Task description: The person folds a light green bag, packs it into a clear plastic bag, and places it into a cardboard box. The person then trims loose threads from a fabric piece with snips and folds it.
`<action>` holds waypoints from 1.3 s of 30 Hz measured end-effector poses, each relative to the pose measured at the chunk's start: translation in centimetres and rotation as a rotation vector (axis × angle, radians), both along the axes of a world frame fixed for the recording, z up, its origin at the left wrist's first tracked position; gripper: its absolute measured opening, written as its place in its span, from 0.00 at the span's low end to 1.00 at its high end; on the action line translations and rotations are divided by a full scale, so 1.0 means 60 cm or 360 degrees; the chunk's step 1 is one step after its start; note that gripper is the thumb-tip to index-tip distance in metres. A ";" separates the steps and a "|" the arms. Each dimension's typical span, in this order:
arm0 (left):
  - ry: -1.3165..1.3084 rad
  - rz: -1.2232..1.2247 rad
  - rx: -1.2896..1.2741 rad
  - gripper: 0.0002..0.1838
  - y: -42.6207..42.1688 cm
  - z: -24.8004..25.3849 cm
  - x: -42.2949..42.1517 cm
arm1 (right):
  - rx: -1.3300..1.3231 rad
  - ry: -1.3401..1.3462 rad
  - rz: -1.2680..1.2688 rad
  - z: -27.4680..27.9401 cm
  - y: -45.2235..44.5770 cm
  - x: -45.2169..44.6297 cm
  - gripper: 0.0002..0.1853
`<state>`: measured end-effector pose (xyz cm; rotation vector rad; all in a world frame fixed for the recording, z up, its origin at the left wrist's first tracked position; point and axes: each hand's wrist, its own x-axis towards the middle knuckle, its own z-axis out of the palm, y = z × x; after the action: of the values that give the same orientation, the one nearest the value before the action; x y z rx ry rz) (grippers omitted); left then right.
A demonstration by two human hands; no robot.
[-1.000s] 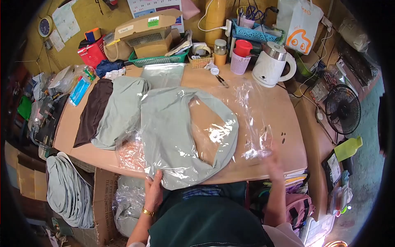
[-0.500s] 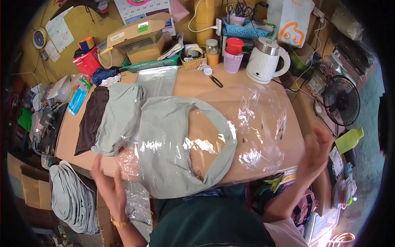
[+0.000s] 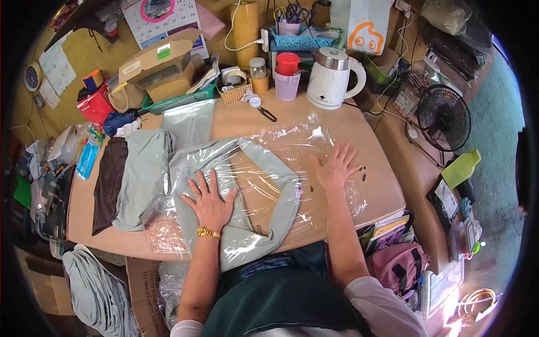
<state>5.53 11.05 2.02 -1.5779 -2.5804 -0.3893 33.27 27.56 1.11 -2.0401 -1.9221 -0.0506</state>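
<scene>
A pale grey-green cloth piece with a wide loop, shaped like a shoulder bag [image 3: 193, 163], lies flat inside a clear plastic bag [image 3: 289, 133] on the table. My left hand [image 3: 211, 205], with a gold watch at the wrist, presses flat on the plastic over the cloth, fingers spread. To the right of the loop, my right hand [image 3: 338, 167] rests with spread fingers on the plastic's right part. Beside them on the left are a folded grey-green cloth [image 3: 143, 174] and a dark brown cloth [image 3: 109, 185].
At the back stand a white kettle [image 3: 328, 81], a pink cup [image 3: 286, 87], a green basket [image 3: 182, 100] and small black snips [image 3: 266, 114]. More clear plastic bags [image 3: 191, 121] lie behind the cloth. A fan [image 3: 443, 118] is at right; stacked grey cloth [image 3: 98, 292] sits below left.
Both hands have come down from the sides onto the plastic, the left moving right and the right moving left. The puffed-up plastic now lies flatter. The view has shifted.
</scene>
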 end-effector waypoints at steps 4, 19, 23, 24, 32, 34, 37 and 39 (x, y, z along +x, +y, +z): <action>-0.0190 0.0014 -0.0229 0.43 -0.007 0.031 -0.005 | -0.0059 0.0134 -0.0140 0.000 0.016 0.014 0.33; -0.0464 0.0062 0.0123 0.20 0.144 0.060 -0.288 | -0.0188 0.0685 0.0329 0.033 0.021 0.075 0.15; -0.0038 0.0074 0.0348 0.30 0.135 0.118 -0.204 | 0.0116 0.0247 0.0183 0.006 -0.003 0.045 0.14; -0.0053 0.0054 0.0323 0.30 0.132 0.124 -0.173 | 0.0185 0.0322 0.0242 0.000 -0.004 0.046 0.13; 0.0169 -0.0060 -0.0100 0.38 0.105 0.000 -0.120 | 0.0174 0.0500 0.0168 0.003 -0.006 0.055 0.14; 0.0134 -0.0045 -0.0095 0.39 0.106 0.000 -0.122 | 0.0094 0.0495 0.0325 0.018 -0.007 0.061 0.16; -0.0120 -0.0171 -0.0198 0.44 0.110 0.005 -0.143 | -0.0315 0.0565 0.0796 0.020 0.007 0.107 0.16; -0.0413 -0.0192 -0.0046 0.44 0.099 0.035 -0.163 | -0.0757 0.0646 0.0843 0.048 0.042 0.129 0.16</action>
<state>-4.27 17.01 4.10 -1.8085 -2.6916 -0.6076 40.99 30.08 4.01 -1.5321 -2.2582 0.9455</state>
